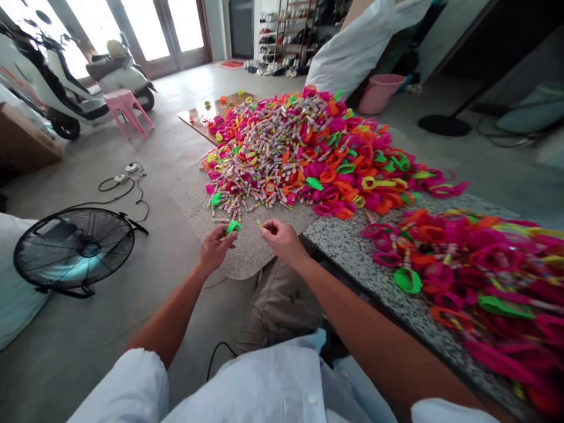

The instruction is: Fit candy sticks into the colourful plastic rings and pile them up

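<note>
My left hand point(215, 246) pinches a small green plastic piece point(233, 226) just past the near edge of the speckled stone table point(352, 249). Close beside it, my right hand point(282, 238) holds a thin small stick-like item point(259, 224) between finger and thumb. Both hands hover in front of a big heap of pink, orange, green and yellow plastic rings point(348, 158) mixed with many small wrapped sticks point(268, 153). A second heap of assembled bright pieces point(476, 276) lies on the table to my right.
A black floor fan point(74, 248) stands low on the left with cables point(126, 185) behind it. A white scooter point(74, 82) and pink stool point(127, 108) sit far left. A pink bucket point(379, 92) and white sack point(365, 41) are beyond the table.
</note>
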A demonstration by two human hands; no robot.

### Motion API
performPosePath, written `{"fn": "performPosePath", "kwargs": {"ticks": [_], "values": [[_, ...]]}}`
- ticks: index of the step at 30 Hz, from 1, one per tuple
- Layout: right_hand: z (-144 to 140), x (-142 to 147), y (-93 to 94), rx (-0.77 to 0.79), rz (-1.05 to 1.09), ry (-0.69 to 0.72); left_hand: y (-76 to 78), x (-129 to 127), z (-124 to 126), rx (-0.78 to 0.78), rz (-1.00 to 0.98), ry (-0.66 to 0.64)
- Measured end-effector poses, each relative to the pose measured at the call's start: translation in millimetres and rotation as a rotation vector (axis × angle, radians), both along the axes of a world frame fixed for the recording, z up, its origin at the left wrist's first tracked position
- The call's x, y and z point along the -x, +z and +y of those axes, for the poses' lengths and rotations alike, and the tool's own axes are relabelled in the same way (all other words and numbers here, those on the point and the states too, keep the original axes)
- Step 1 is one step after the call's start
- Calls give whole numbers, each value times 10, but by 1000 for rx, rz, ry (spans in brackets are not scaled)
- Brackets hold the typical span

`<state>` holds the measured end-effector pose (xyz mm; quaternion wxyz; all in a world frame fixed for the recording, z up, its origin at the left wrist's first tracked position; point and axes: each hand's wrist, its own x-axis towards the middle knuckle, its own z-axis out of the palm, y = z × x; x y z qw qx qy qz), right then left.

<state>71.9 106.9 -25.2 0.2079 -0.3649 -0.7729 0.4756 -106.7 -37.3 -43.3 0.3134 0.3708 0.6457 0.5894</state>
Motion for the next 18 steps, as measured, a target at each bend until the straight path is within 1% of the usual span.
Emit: {"fn": "performPosePath", "kwargs": {"ticks": [2, 4, 5, 6, 8, 10, 14, 18], "values": [[-115, -259, 138, 230, 268, -56, 65, -269, 76, -17, 29, -68], [-220, -503, 265, 412, 434, -97, 133, -540, 160, -39, 44, -129], [-261, -618, 322, 466, 493, -116, 169, -668, 199, -53, 44, -167], [-292, -730, 373, 489, 543, -132, 207, -789, 232, -68, 40, -214], [-333, -945, 456, 470, 609, -158, 287, -998, 284, -102, 42, -312], [-363, -1143, 518, 429, 638, -166, 367, -1164, 316, -130, 85, -380], [-451, -1457, 609, 354, 649, -155, 495, -1397, 345, -160, 214, -423], [-551, -1649, 670, 296, 618, -140, 564, -1551, 339, -182, 245, -451]]}}
